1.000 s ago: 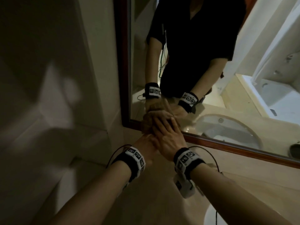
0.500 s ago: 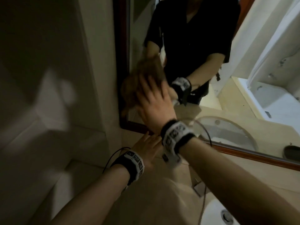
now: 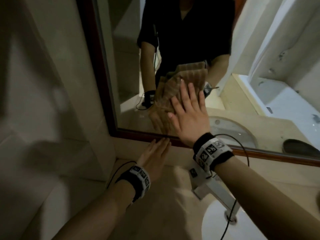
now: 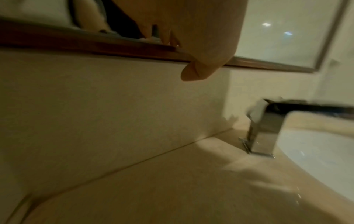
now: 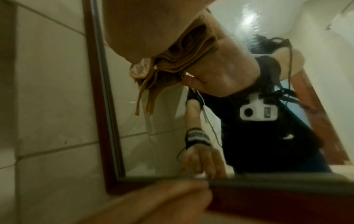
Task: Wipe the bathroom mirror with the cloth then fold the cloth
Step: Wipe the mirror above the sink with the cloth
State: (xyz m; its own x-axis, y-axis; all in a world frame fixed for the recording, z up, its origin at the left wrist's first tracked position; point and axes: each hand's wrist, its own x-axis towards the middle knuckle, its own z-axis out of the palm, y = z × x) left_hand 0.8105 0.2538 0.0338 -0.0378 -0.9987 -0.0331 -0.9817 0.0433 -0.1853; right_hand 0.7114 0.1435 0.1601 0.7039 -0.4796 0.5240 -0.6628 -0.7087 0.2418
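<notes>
The mirror has a dark red wooden frame. My right hand lies flat with spread, straight fingers and presses a folded brown ribbed cloth against the lower left of the glass. In the right wrist view the cloth is bunched in layers between palm and glass, next to the thumb. My left hand is empty, its straight fingers touching the mirror's bottom frame rail just below the cloth. In the left wrist view the left hand sits against that rail.
A beige counter runs under the mirror, with a white sink basin and a chrome faucet to the right. A tiled wall closes in on the left. A cable hangs from my right wrist over the basin.
My right hand has carried the cloth up from the mirror's lower left corner and then rightwards across the glass. My left hand has stayed at the bottom frame.
</notes>
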